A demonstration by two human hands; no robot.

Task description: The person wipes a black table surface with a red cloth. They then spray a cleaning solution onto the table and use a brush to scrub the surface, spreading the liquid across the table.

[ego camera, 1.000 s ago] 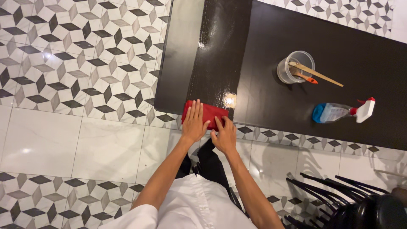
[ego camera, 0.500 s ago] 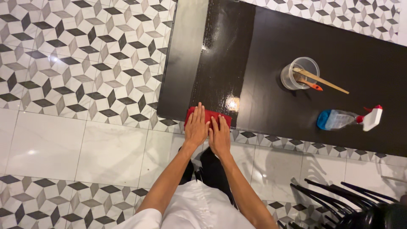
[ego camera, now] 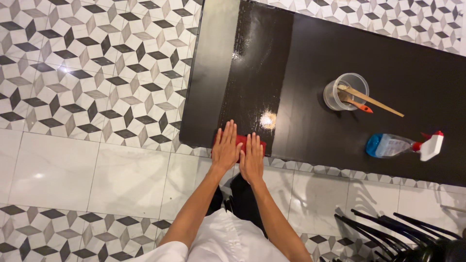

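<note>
A long dark rectangular table (ego camera: 315,58) with a glossy top stands on a floor of black, grey and white cube-pattern tiles (ego camera: 97,63). A wet, shiny strip runs across it. At its near edge lies a red cloth (ego camera: 241,141). Further right stands a clear plastic cup (ego camera: 345,91) holding wooden sticks, and near it a clear spray bottle with blue liquid (ego camera: 403,145) lies on its side.

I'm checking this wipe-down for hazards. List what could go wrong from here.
1. The left hand and right hand press the red cloth at the very edge of the dark rectangular table; it may slip off.
2. A wet glossy streak shows on the top; hands could slide.
3. The clear plastic cup with wooden sticks and the lying spray bottle could be knocked by wider strokes.
</note>
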